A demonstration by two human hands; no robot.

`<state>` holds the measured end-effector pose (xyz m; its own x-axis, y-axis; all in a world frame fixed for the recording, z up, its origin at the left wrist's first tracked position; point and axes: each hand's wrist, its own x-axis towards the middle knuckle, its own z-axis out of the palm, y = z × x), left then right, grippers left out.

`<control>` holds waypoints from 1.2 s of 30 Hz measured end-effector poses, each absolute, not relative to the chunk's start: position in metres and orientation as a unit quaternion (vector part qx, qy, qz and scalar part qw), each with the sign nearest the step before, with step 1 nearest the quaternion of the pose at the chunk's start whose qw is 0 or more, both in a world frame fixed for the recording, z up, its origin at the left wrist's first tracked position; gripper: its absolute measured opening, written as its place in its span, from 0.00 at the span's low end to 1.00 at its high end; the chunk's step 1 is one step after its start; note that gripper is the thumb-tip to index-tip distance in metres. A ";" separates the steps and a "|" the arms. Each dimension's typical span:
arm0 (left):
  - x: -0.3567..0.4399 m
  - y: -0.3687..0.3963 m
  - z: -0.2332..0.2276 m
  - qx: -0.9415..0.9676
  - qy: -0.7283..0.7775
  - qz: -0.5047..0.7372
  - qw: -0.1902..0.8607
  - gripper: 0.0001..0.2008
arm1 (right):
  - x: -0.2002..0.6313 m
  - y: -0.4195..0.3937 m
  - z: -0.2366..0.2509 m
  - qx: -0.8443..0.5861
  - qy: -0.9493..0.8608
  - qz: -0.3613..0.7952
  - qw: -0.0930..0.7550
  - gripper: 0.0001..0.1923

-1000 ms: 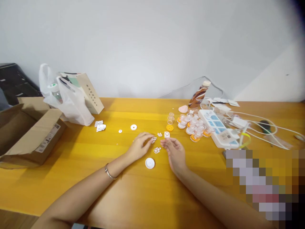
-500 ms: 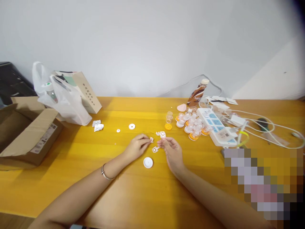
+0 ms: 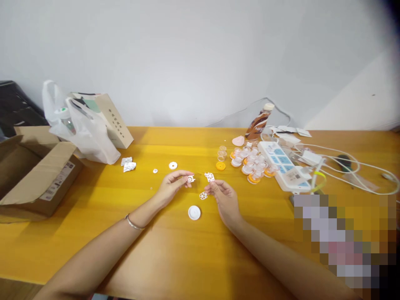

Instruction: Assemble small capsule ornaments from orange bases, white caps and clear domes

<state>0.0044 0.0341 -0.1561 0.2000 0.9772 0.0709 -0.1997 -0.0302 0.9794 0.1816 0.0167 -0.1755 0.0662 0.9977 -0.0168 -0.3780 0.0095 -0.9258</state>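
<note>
From the head camera, the left hand [image 3: 171, 185] pinches a small white lattice piece [image 3: 190, 179] at its fingertips, lifted just off the yellow table [image 3: 175, 254]. The right hand [image 3: 223, 196] pinches a second white lattice piece [image 3: 209, 177] the same way; the two pieces sit near each other with a gap between them. A third lattice piece [image 3: 203, 195] lies on the table just below that gap, and a white round cap [image 3: 194, 213] lies nearer the person, between the forearms. Bare tabletop runs from the cap to the near edge. To the right, a cluster of clear and orange cups [image 3: 251, 164] and a power strip [image 3: 284, 166] crowd the space. To the left, a white ring [image 3: 173, 165], a plastic bag [image 3: 84, 133] and a cardboard box [image 3: 34, 175] lie well apart from the hands.
</note>
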 end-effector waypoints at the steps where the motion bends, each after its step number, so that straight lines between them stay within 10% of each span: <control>1: 0.004 0.034 -0.157 0.497 0.379 0.506 0.594 0.13 | 0.181 0.016 -0.175 -0.411 -0.377 0.572 0.601 0.11; 22: -0.009 0.040 -0.142 0.558 0.347 0.437 0.615 0.11 | 0.172 0.001 -0.171 -0.356 -0.395 0.651 0.543 0.09; 36: -0.006 0.036 -0.133 0.752 0.320 0.395 0.420 0.09 | 0.172 0.001 -0.176 -0.357 -0.447 0.654 0.494 0.08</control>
